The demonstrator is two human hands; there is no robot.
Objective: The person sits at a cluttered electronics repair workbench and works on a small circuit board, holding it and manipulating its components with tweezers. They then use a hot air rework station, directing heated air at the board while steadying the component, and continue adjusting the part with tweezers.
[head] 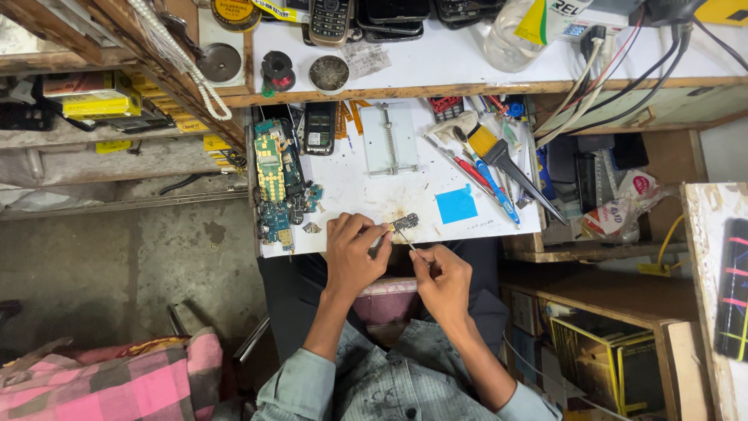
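My left hand (352,253) pinches a small dark circuit-board part (404,223) at the front edge of the white worktop (366,195). In my right hand (442,281) I grip a thin metal tool (411,243) whose tip points up at that part. Both hands hover over my lap, just below the worktop's front edge. Left of my left hand lie green and blue phone circuit boards (274,175) and small loose chips.
A metal board holder (388,139), a dark phone (319,127), a blue square pad (456,205), a yellow brush (492,150), tweezers and screwdrivers lie on the worktop. The shelf above holds phones, solder spools and cables. Pink checked cloth lies at bottom left.
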